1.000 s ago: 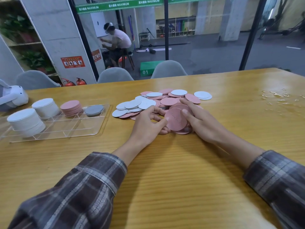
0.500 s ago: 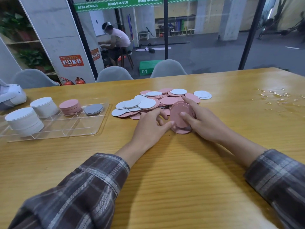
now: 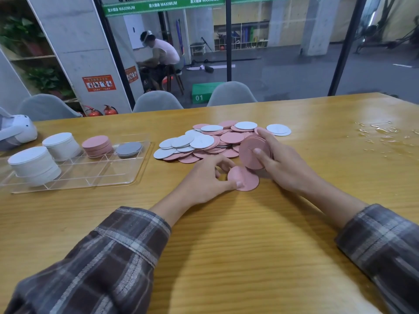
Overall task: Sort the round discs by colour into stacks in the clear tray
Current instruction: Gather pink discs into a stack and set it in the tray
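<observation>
Right grip (image 3: pixel 278 159) clamps my pink stack (image 3: pixel 252 150) on edge, faces tilted toward me; left grip (image 3: pixel 204 180) pinches one pink disc (image 3: pixel 246 180) near-flat on table (image 3: pixel 226 234).

We record pink discs (image 3: pixel 251 150) in the right hand (image 3: pixel 288 166), one pink disc (image 3: pixel 246 180) at the left hand (image 3: pixel 204 179), a pink-and-white pile (image 3: pixel 204 141) beyond both, white, pink and grey stacks (image 3: pixel 97 145) leftward, and brown plaid sleeves (image 3: pixel 127 250).

my left grip (image 3: pixel 204 177) knuckles-up, thumb and fingers pinching; right grip (image 3: pixel 285 164) curled tight, thumb forward, both forearms stretched out
</observation>
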Demonstrator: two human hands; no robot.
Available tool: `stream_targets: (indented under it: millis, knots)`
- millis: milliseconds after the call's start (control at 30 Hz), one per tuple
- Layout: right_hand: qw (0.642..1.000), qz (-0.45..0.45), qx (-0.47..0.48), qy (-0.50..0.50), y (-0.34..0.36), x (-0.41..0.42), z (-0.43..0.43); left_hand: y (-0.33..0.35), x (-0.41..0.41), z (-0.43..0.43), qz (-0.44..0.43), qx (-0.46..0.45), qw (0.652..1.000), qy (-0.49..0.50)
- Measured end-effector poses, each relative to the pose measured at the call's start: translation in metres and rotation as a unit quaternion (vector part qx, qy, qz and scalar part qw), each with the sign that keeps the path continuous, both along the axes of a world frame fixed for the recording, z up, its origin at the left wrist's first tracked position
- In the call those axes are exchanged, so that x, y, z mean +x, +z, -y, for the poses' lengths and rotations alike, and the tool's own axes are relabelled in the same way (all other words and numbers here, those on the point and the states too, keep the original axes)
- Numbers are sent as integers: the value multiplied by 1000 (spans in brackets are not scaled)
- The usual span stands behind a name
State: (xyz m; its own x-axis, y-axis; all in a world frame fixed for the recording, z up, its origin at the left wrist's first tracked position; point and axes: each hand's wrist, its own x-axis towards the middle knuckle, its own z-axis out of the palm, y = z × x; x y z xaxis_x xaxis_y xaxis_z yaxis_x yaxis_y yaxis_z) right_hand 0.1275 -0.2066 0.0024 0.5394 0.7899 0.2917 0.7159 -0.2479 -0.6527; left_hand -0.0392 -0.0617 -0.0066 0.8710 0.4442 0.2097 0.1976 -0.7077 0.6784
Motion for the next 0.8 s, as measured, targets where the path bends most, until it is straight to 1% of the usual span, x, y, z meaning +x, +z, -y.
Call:
stream_targets:
  millis: [133, 267, 400, 533, 600, 800]
  knots:
    - [1000, -7, 6, -9, 2, 0, 0, -1, -3, -4, 45, -76, 996, 12]
    - [1000, -24, 10, -1, 1, -2, 1, -3, -3, -7, 97, -111, 988, 39]
    - [999, -31, 18, -5, 2, -2, 1, -2, -3, -8, 112, -118, 985, 52]
    - [999, -46, 19, -1, 2, -4, 2, 3, -1, -6, 168, -119, 975, 78]
    - [998, -59, 24, 10, 2, -7, 2, 3, -1, -5, 175, -127, 973, 87]
    - [996, -70, 13, 46, -1, -11, -1, -2, 1, -1, 146, -160, 972, 93]
